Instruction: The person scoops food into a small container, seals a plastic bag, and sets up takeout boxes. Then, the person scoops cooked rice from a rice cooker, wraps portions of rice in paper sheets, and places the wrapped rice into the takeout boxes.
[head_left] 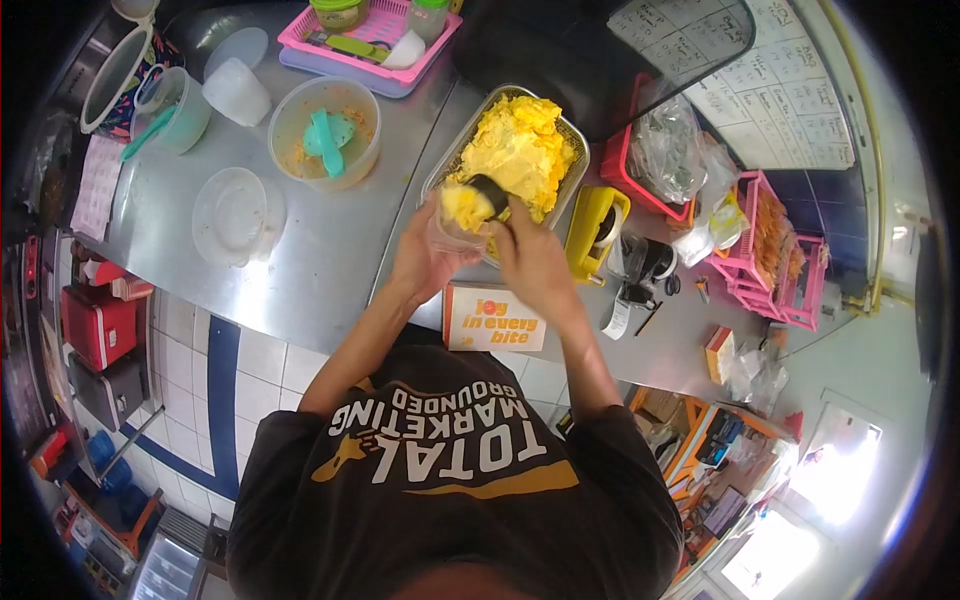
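Note:
A rectangular metal tray (577,178) full of soft yellow food (515,150), lumpy like scrambled egg, rests on the steel counter. My left hand (425,255) is closed around a small clear plastic container (450,238) at the tray's near left corner. In my right hand (530,262) is a black scoop (488,193), gripped by its handle. Yellow food shows at the scoop's head, over the container; some blur hides whether it touches the inside. Just below my hands lies a box (495,320) printed "joy in every bite".
Left on the counter stand a round tub (290,120) with a teal spatula (325,143) and a clear lid (232,215). A pink tray (375,45) is at the back. On the right are a yellow tape dispenser (590,235), a red bin (625,165) and a pink basket (765,290).

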